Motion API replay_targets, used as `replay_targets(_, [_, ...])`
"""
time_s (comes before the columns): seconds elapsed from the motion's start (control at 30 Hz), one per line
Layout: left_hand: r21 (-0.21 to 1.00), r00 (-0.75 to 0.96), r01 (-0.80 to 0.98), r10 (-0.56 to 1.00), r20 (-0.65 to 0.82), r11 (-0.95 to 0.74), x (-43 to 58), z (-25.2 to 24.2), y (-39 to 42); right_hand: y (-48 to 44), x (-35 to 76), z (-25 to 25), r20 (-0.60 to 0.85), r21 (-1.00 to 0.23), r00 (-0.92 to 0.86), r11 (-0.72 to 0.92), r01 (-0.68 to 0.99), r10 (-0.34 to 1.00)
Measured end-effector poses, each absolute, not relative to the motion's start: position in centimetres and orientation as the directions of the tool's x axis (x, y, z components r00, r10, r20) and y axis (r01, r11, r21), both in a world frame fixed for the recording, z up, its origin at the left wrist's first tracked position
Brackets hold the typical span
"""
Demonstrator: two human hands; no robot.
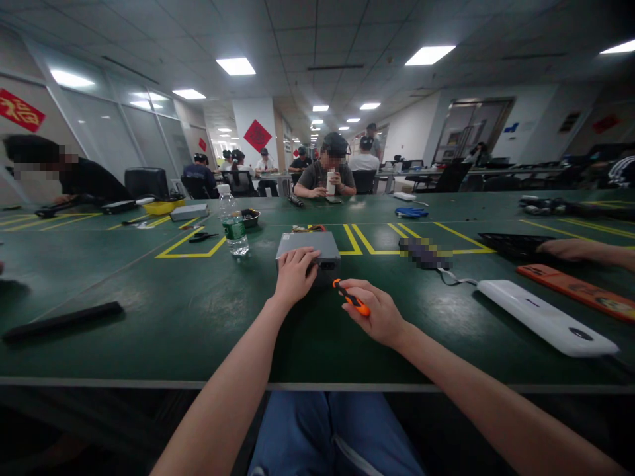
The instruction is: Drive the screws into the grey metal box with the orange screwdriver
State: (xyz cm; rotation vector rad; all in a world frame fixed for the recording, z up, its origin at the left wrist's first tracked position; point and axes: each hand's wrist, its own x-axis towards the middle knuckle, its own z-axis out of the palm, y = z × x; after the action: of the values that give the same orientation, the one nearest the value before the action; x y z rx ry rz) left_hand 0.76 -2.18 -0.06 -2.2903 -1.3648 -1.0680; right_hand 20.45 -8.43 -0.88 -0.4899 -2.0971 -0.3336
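Observation:
A grey computer power supply (317, 242) sits on the green table in front of me, its dark socket on the face towards me and coloured wires at its far side. My left hand (296, 271) is closed over its near top edge, fingers on the top and thumb lower at the front. Just right of the box, my right hand (374, 309) grips an orange-and-black screwdriver (358, 305). One end of its handle points at the box's front right corner; I cannot make out a shaft.
A water bottle (233, 221) stands left of the box, near a dark bowl (251, 217). To the right lie a white power bank (543, 317) with a cable and an orange phone (578, 287). Another person's hand (570, 249) touches a black tray. A black bar (64, 320) lies left.

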Motion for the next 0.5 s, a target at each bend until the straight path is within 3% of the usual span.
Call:
replay_targets(0.27, [0.133,0.287,0.847,0.654,0.700,-0.514,0.82,-0.12,-2.15,-7.88,20.49,0.08,0.904,-0.089,-0.305,0.829,0.553,0.300])
replay_targets(0.5, [0.130,0.292,0.845,0.651,0.700,-0.519,0.80,-0.17,-2.13,-7.72,20.89,-0.23,0.887,0.082,-0.421,0.833,0.547,0.190])
